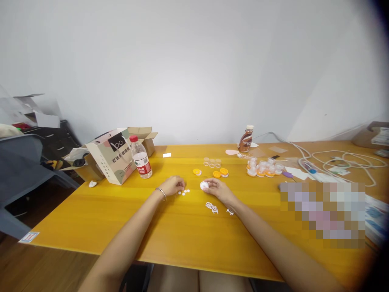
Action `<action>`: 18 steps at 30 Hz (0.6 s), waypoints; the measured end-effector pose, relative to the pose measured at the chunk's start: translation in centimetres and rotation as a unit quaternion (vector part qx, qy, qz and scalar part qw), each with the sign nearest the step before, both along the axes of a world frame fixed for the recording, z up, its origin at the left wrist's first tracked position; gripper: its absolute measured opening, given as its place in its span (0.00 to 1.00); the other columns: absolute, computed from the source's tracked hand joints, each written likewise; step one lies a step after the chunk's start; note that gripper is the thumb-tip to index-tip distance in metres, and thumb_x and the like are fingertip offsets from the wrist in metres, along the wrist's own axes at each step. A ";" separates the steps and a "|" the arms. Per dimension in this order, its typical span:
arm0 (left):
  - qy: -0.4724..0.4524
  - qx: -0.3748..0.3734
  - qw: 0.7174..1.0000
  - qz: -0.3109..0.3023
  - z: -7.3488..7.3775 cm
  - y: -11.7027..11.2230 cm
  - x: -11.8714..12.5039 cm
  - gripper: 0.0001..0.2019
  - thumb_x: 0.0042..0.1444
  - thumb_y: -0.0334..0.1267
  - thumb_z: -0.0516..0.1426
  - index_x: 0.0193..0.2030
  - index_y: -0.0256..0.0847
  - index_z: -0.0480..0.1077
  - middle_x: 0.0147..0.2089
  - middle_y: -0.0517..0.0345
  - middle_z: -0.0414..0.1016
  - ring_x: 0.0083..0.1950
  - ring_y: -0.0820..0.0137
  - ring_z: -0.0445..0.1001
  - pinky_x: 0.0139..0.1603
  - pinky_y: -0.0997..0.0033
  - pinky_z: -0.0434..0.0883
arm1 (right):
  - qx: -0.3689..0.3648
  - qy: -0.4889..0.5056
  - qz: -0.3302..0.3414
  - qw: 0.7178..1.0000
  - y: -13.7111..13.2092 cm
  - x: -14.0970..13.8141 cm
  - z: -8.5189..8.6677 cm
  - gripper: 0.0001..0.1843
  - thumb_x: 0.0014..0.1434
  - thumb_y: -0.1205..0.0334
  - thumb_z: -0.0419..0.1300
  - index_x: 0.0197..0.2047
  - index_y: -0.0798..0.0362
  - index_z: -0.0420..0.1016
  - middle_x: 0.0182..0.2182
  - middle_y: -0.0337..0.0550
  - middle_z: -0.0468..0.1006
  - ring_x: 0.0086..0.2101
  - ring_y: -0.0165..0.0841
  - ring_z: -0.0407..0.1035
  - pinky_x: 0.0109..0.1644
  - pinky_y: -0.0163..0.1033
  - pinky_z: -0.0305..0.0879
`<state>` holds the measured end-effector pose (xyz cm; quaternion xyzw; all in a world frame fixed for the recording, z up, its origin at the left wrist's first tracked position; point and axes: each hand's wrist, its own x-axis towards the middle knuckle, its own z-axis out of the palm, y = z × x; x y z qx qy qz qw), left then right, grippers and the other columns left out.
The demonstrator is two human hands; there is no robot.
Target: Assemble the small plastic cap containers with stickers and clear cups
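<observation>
My right hand (219, 190) grips a round white disc-shaped part (203, 185) at its edge, just above the table. My left hand (172, 186) has its fingers pinched together low over the tabletop; what is between them, if anything, is hidden. Beside those fingertips lie several small white discs (186, 191). Nearer to me are white spoked, wheel-like pieces (212, 207), and another small white piece (230, 211) sits by my right wrist. Beyond the hands are yellow round pieces (216, 174) with white undersides and clear plastic rings (212, 163).
Left stand a paper bag (112, 160), a water bottle (142, 162) and a cardboard box (147, 140). At the right back are a brown drink bottle (245, 140), a cluster of clear-and-orange containers (263, 167) and white cables (343, 156). A pixelated patch covers the right side.
</observation>
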<state>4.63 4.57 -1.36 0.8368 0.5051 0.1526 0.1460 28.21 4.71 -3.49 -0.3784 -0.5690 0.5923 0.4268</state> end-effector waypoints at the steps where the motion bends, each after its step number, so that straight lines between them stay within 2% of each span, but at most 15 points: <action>1: 0.003 0.007 1.000 0.001 0.0 0.0 0.1 0.05 0.48 0.34 0.54 0.30 0.37 0.70 0.31 0.58 0.73 0.32 0.74 0.70 0.35 0.78 0.64 | 0.005 0.000 0.001 1.000 0.0 0.0 0.0 0.20 0.35 0.63 0.66 0.35 0.53 0.70 0.30 0.39 0.74 0.32 0.30 0.69 0.43 0.40 0.64; 8: 0.024 0.074 0.997 0.025 0.2 -0.5 0.8 0.05 0.47 0.31 0.53 0.25 0.37 0.70 0.27 0.57 0.70 0.31 0.72 0.68 0.36 0.76 0.63 | 0.001 -0.008 -0.005 1.000 0.0 0.0 0.2 0.20 0.37 0.64 0.66 0.38 0.53 0.71 0.35 0.42 0.76 0.36 0.32 0.70 0.49 0.43 0.61; 12: 0.004 0.110 0.993 0.032 0.6 -1.5 2.4 0.07 0.52 0.34 0.51 0.32 0.37 0.69 0.32 0.56 0.71 0.34 0.73 0.68 0.38 0.76 0.63 | 0.007 -0.003 -0.027 1.000 -0.1 -0.1 0.2 0.21 0.37 0.63 0.66 0.38 0.53 0.71 0.34 0.43 0.76 0.36 0.33 0.70 0.49 0.44 0.61; 15: -0.029 0.163 0.986 -0.019 0.5 -2.3 4.0 0.10 0.57 0.37 0.47 0.37 0.39 0.67 0.36 0.55 0.70 0.38 0.74 0.68 0.41 0.76 0.62 | 0.011 0.006 -0.018 1.000 -0.2 -0.3 0.2 0.20 0.36 0.63 0.66 0.37 0.53 0.71 0.33 0.43 0.76 0.36 0.33 0.70 0.48 0.44 0.61; 18: -0.015 0.233 0.970 -0.069 0.1 -2.8 5.2 0.11 0.58 0.39 0.46 0.36 0.39 0.67 0.34 0.54 0.70 0.37 0.71 0.66 0.40 0.72 0.61 | 0.009 0.025 0.017 1.000 -0.5 -0.6 0.3 0.19 0.36 0.63 0.66 0.36 0.53 0.71 0.33 0.41 0.76 0.35 0.32 0.70 0.49 0.43 0.61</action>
